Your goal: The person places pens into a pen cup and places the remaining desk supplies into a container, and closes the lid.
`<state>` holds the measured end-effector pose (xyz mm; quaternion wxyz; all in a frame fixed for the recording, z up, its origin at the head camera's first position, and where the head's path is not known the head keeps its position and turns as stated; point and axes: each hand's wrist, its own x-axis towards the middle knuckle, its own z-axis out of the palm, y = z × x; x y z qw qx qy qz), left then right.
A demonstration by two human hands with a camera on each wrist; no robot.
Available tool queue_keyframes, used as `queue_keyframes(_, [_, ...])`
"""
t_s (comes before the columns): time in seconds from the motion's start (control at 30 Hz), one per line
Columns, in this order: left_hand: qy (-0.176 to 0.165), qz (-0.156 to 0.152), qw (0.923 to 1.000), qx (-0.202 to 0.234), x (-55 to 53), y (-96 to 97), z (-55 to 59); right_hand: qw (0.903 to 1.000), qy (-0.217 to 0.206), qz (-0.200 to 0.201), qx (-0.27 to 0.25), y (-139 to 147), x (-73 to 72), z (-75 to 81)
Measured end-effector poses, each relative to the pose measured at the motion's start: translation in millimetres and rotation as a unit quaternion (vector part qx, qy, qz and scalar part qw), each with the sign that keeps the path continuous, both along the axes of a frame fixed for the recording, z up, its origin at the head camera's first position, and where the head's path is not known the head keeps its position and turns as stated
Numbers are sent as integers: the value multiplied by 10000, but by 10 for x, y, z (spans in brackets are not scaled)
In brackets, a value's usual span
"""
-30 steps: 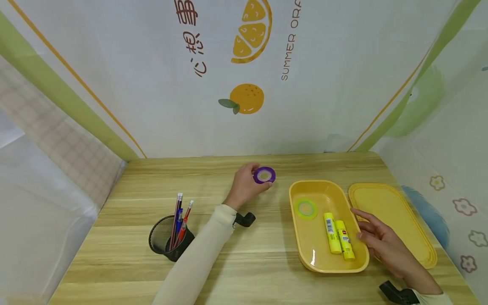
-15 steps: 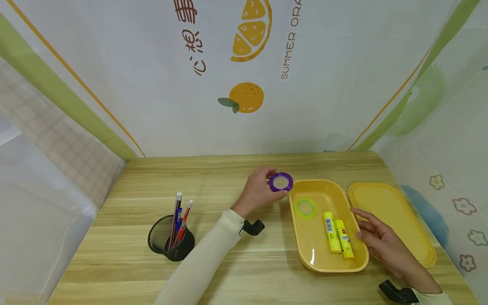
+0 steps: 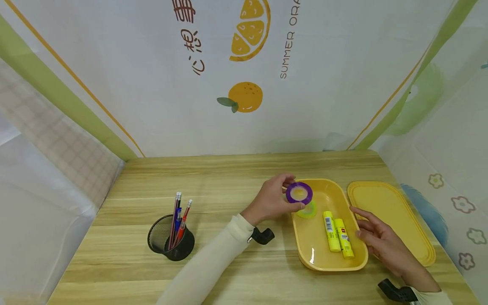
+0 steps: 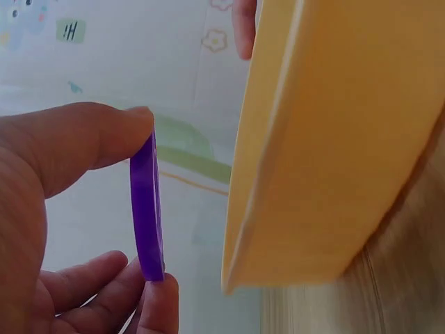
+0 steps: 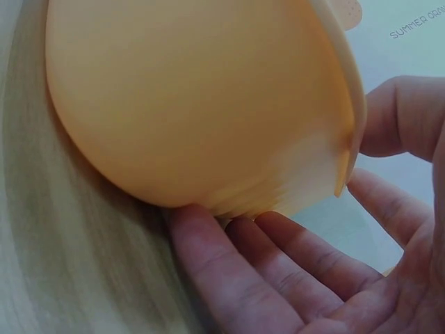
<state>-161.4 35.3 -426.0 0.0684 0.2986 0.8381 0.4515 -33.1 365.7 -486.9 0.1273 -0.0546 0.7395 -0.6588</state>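
Observation:
My left hand [image 3: 275,198] pinches a purple tape roll [image 3: 288,197] between thumb and fingers, over the far left part of a yellow plastic box [image 3: 306,258]. In the left wrist view the purple tape roll [image 4: 146,209] stands edge-on, apart from the box wall [image 4: 327,174]. A green tape roll [image 3: 308,210] lies inside the box, partly covered by the purple one. Two yellow glue sticks [image 3: 331,232] lie side by side there. My right hand [image 3: 385,243] holds the box's right side, thumb at the rim and fingers against the outer wall [image 5: 195,104].
A yellow lid [image 3: 392,216] lies flat to the right of the box, partly behind my right hand. On the left a black mesh pen holder [image 3: 171,243] contains several pens and pencils. A printed curtain [image 3: 244,131] hangs behind the wooden table [image 3: 126,271].
My left hand has carried the purple tape roll rightward and toward me, from above the table to over the box. My right hand has stayed at the box's side.

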Motion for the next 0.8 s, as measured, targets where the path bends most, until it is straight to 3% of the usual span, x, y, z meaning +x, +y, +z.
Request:
queue_keyframes(0.37, [-11,-442,9984,-341,113,185,27,9999,-12,-75,86,-13,-1,7])
queue_keyframes(0.57, [26,-921,9943,-537,153,279,26,9998,-23,-120,155,-15,-1,1])
queue_keyframes(0.8, [255,-1136,9863,-1164,186,359,7,9994,36,-172,287,-22,6,10])
